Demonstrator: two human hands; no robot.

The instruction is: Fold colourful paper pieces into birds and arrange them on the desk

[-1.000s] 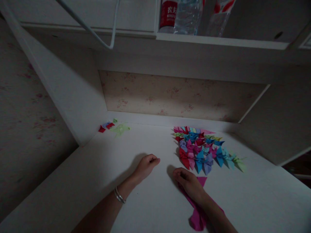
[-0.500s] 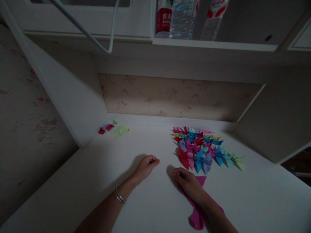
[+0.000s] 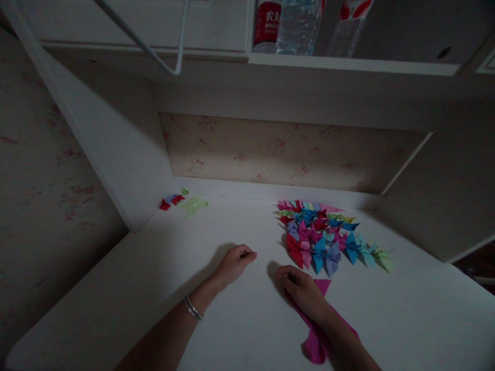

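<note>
Resting curled hands [image 3: 235, 264], bent magenta sheet [image 3: 316, 346], pointed origami [image 3: 319, 253]

Magenta paper [image 3: 316, 350] partly hidden by right forearm [image 3: 338, 337]; bottles [image 3: 297, 28] cut off at top.

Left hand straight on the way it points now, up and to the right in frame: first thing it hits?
Probably the left side of the folded-paper cluster, going by the line of the left hand. Height above the tabletop is unclear, so it might pass over.
</note>
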